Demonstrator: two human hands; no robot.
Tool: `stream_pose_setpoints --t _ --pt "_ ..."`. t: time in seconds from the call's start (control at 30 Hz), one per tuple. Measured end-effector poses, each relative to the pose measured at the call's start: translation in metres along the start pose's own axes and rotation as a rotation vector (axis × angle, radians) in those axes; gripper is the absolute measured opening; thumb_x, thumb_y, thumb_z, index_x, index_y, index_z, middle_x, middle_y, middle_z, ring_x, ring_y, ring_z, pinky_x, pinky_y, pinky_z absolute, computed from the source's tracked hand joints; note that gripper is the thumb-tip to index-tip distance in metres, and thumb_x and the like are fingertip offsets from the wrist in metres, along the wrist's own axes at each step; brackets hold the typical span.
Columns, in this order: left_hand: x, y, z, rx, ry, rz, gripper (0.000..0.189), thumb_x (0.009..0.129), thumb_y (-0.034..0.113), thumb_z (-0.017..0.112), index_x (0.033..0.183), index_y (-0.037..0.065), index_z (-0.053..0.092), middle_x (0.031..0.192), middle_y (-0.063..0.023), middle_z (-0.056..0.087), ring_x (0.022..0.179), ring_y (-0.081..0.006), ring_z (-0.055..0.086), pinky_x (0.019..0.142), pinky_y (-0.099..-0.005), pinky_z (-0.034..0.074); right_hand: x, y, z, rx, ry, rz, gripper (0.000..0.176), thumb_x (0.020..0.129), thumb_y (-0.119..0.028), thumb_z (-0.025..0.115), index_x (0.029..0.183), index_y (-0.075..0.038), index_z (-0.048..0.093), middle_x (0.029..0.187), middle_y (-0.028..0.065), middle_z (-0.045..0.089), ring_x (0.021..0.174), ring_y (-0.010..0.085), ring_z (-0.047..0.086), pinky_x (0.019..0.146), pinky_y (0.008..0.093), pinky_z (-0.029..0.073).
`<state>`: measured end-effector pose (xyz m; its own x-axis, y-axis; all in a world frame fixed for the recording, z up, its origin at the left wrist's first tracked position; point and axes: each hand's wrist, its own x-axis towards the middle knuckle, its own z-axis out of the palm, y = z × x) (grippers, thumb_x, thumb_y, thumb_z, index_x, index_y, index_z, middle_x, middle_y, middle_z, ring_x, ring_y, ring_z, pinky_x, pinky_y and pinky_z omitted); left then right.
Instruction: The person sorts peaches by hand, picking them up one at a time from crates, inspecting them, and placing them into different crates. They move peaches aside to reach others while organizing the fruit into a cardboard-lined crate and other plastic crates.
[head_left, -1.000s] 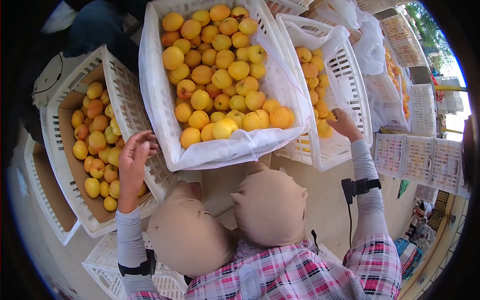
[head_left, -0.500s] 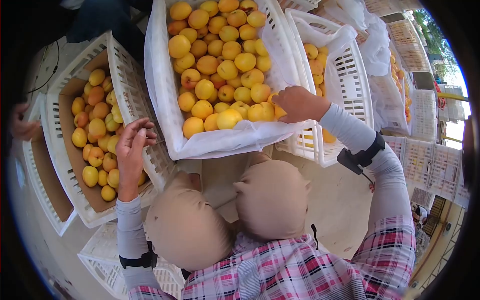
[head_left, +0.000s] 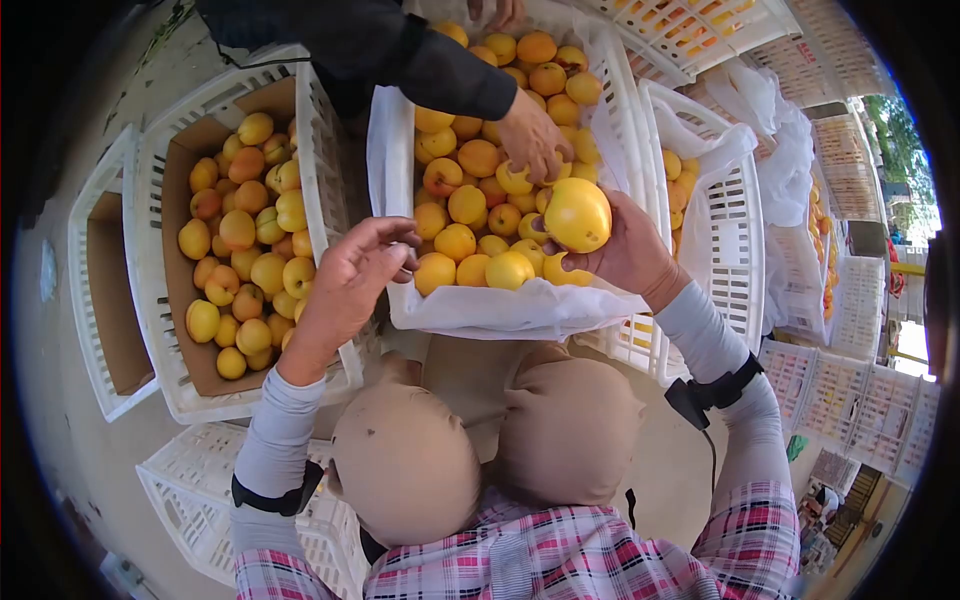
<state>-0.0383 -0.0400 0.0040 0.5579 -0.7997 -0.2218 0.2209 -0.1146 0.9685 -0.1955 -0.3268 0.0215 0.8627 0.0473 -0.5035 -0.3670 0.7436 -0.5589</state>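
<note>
My right hand (head_left: 632,250) grips a large yellow apricot (head_left: 578,215) and holds it up over the near right corner of a white crate (head_left: 398,225). That crate is lined with thin white film and full of yellow-orange apricots (head_left: 467,204). My left hand (head_left: 350,285) hovers by the crate's near left corner, fingers loosely bent and apart, with nothing seen in it. To its left stands a tilted white crate (head_left: 150,260) lined with brown cardboard, holding more apricots (head_left: 238,230). Another person's hand (head_left: 535,140) touches apricots in the middle crate.
The other person's dark sleeve (head_left: 400,55) crosses the middle crate's far left corner. A film-lined crate (head_left: 735,240) with apricots stands to the right. At far left is another cardboard-lined crate (head_left: 85,270); a white crate (head_left: 190,500) lies below. Stacked crates (head_left: 850,400) fill the right side.
My right hand has lifted an apricot from the middle crate. The other person's arm has reached in over that crate. The view has shifted, and my left hand is closer to the middle crate.
</note>
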Motion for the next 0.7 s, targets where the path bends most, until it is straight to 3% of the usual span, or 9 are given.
stream_pose_setpoints --t 0.07,0.17,0.2,0.27,0.4,0.63,0.7 --pt "0.007 0.006 0.007 -0.035 -0.097 -0.016 0.037 0.094 0.019 0.051 0.125 0.001 0.049 0.112 -0.0099 0.057 0.089 -0.0141 0.059 0.08 -0.0277 0.05 0.019 0.005 0.018 0.064 -0.03 0.032 0.05 0.099 -0.039 0.028 0.129 -0.001 0.04 0.118 0.0209 0.055 0.1 0.0395 0.061 0.072 0.0402 0.058" --pt "0.012 0.022 0.019 -0.146 -0.135 -0.079 0.045 0.092 0.017 0.055 0.133 0.003 0.043 0.118 -0.0106 0.053 0.093 -0.0145 0.057 0.083 -0.0286 0.049 0.041 0.011 0.044 0.088 -0.076 0.04 0.049 0.1 -0.039 0.027 0.127 -0.001 0.041 0.114 0.0204 0.057 0.101 0.0397 0.061 0.072 0.0397 0.058" --pt "0.012 0.021 0.019 -0.137 -0.115 -0.085 0.045 0.092 0.017 0.055 0.133 0.003 0.043 0.118 -0.0106 0.053 0.093 -0.0145 0.057 0.083 -0.0286 0.049 0.047 0.013 0.051 0.104 -0.066 0.074 0.05 0.1 -0.041 0.026 0.126 -0.002 0.042 0.113 0.0194 0.057 0.092 0.0353 0.064 0.07 0.0387 0.058" --pt "0.015 0.016 0.021 0.036 -0.055 0.134 0.055 0.088 0.015 0.059 0.138 0.005 0.037 0.122 -0.0108 0.05 0.098 -0.0146 0.054 0.087 -0.0287 0.047 0.056 0.017 0.058 0.118 -0.069 0.127 0.051 0.1 -0.042 0.024 0.124 -0.002 0.044 0.11 0.0189 0.059 0.084 0.0316 0.064 0.067 0.0365 0.056" --pt "0.019 0.015 0.023 0.102 -0.042 0.188 0.063 0.085 0.011 0.063 0.14 0.006 0.033 0.124 -0.0103 0.048 0.1 -0.0136 0.053 0.088 -0.0277 0.046 0.07 0.023 0.06 0.037 -0.092 0.301 0.054 0.099 -0.046 0.02 0.118 -0.004 0.048 0.1 0.0162 0.062 0.064 0.0224 0.06 0.058 0.03 0.05" --pt "0.021 0.003 0.019 0.191 0.05 0.196 0.065 0.081 0.014 0.07 0.137 0.005 0.039 0.12 -0.0088 0.052 0.089 -0.0124 0.057 0.082 -0.0256 0.049 0.078 0.028 0.057 -0.21 -0.079 0.359 0.053 0.099 -0.046 0.02 0.115 -0.005 0.05 0.095 0.0138 0.063 0.058 0.0216 0.059 0.055 0.0302 0.05" --pt "0.021 0.0 0.021 0.197 0.11 0.219 0.065 0.073 0.018 0.076 0.129 0.003 0.047 0.114 -0.0136 0.054 0.096 -0.0207 0.058 0.082 -0.0288 0.049 0.081 0.034 0.057 -0.307 0.05 0.244 0.053 0.099 -0.046 0.022 0.119 -0.005 0.048 0.104 0.0149 0.061 0.068 0.0222 0.062 0.059 0.0315 0.053"
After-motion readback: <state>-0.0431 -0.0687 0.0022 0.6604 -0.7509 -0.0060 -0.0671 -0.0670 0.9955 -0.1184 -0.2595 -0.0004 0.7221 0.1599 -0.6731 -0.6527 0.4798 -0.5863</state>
